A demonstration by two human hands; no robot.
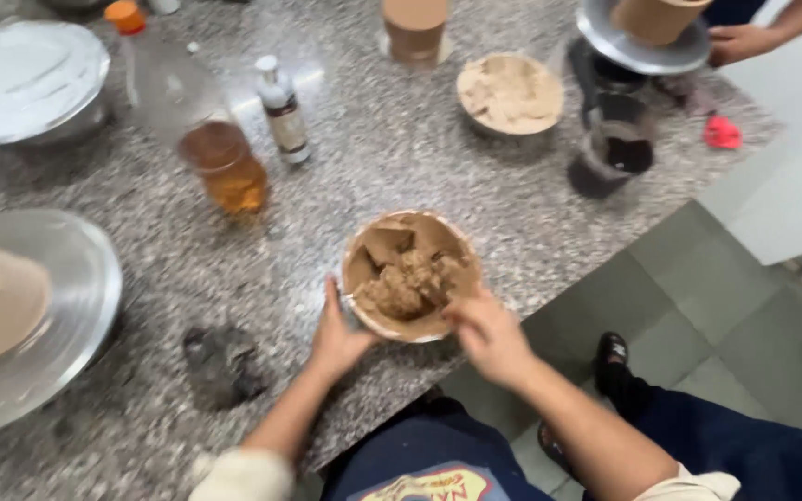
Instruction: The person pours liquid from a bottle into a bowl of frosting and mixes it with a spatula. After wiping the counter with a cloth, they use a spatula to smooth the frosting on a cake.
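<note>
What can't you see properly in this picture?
- Right hand: fingers blurred by motion at the bowl rim, so its grip can't be told.
- Left hand: against the bowl's side; fingers behind the bowl are hidden.
- Dark lump on the counter: too blurred to identify.
- Another person's hand: arm cut off by the top edge.
- Foil-covered dish: contents hidden by foil.

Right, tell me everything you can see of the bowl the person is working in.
The bowl is round, shallow and pale-rimmed, its inside smeared brown. It holds a lumpy tan-brown dough heaped near the middle. It sits upright near the front edge of the speckled grey stone counter. The left hand grips its left rim; the right hand rests at its lower right rim, fingers blurred. Its material is unclear.
</note>
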